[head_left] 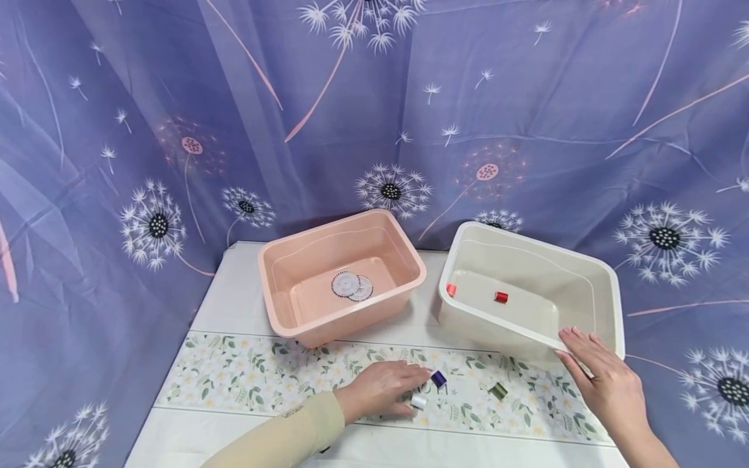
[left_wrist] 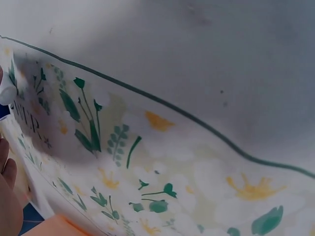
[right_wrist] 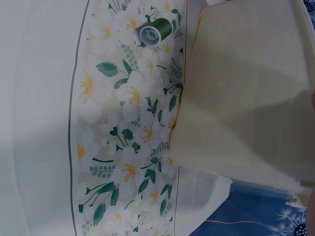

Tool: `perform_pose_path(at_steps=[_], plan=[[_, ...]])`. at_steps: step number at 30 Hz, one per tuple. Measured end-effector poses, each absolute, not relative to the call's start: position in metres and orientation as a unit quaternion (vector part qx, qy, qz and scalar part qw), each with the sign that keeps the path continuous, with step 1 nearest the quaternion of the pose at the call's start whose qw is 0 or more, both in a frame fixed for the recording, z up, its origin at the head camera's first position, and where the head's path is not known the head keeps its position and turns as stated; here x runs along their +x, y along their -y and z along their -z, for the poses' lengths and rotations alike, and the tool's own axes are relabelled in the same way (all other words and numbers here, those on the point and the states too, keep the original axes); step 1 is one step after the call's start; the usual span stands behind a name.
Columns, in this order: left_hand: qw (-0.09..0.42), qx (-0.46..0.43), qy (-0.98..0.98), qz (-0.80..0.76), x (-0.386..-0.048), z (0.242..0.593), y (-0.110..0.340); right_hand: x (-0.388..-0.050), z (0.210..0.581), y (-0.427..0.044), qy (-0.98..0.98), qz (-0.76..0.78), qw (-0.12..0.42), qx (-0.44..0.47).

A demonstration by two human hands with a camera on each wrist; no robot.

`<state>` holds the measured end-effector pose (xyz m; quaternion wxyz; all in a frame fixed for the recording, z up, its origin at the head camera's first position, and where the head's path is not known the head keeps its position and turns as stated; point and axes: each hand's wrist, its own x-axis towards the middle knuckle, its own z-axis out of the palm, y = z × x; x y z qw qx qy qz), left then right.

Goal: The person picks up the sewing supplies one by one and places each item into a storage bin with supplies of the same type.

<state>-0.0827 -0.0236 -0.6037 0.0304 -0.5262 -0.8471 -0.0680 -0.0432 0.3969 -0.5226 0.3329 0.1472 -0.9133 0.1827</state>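
White spool [head_left: 418, 402] beside purple spool [head_left: 438, 379]

Head view: high, facing forward-down. Both wrist views: close over white-covered desk [head_left: 234, 292]; all share green-leafed floral printed band [head_left: 234, 372].

White floral-banded tablecloth [head_left: 234, 286], pink basin [head_left: 351, 322], cream basin [head_left: 497, 335], white spool [head_left: 419, 402], purple spool [head_left: 438, 379], green spool [head_left: 499, 390]

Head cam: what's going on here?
A person's left hand is at a white thread spool, beside a purple spool; a green spool lies farther right. The right hand touches the near rim of the cream bin. Two reddish spools are in that bin; two overlapping pin wheels lie in the pink bin.
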Motion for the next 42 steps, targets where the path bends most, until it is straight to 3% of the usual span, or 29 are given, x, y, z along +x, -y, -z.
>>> perform_pose_path(at_steps=[8, 42], plan=[[0.000, -0.516, 0.854, 0.066, -0.081, 0.608, 0.023, -0.042, 0.521, -0.396, 0.917, -0.183, 0.323, 0.144], [0.034, -0.533, 0.843, 0.067, -0.076, 0.618, 0.017, -0.042, 0.518, -0.395, 0.922, -0.180, 0.314, 0.136]])
